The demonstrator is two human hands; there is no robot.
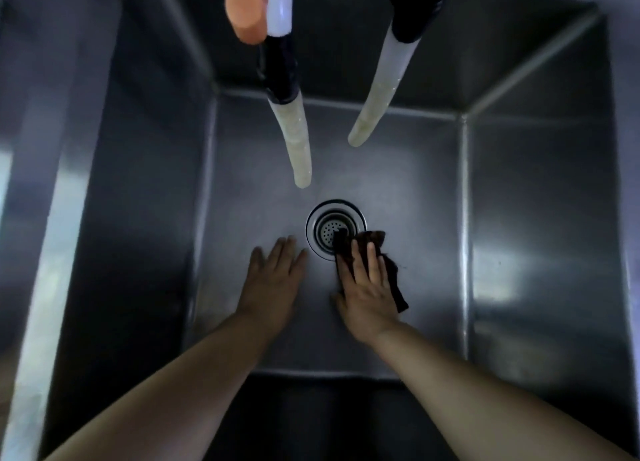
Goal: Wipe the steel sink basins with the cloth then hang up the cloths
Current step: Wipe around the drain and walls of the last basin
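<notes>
On the basin point(519, 218) floor, near the front wall, both hands lie flat with fingers straight. The right hand point(367, 287) presses a dark cloth point(391, 273) against the steel just right of the drain point(332, 228); the cloth's far corner laps over the drain's rim, and its right edge sticks out from under the palm. Fingers are spread over the cloth rather than curled round it, which suits wiping: a flat palm puts pressure across a wide patch and lets the cloth slide.

The left hand point(273, 280) rests bare on the floor just left of the drain, fingers together and extended, holding nothing. It probably serves as a brace, taking weight while the person leans deep into the basin.

Two pale hoses point(301, 148) hang from above at the far side, their open ends over the floor beyond the drain and well apart from the hands. No water seems to be running from them, though the dim light makes this hard to judge.

The wiping looks to be under way around the drain; only one cloth shows, and hanging is not yet begun.
</notes>
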